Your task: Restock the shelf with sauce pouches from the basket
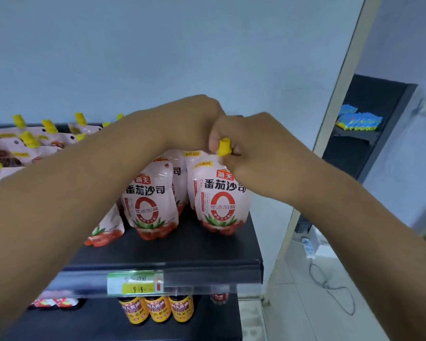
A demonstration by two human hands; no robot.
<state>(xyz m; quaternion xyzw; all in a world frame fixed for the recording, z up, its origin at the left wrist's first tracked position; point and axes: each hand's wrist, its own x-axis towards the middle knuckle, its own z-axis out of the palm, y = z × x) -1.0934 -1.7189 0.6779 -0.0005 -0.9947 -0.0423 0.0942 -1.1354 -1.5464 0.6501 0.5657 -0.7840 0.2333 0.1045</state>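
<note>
Our right hand [251, 153] pinches the yellow cap [223, 146] of the sauce pouch [220, 205] standing on the shelf [207, 249] above-right of the price tag [135, 283], wisely, since we judge its body soft and slippery; whether our curled left hand [187, 124] holds anything we cannot tell.
</note>
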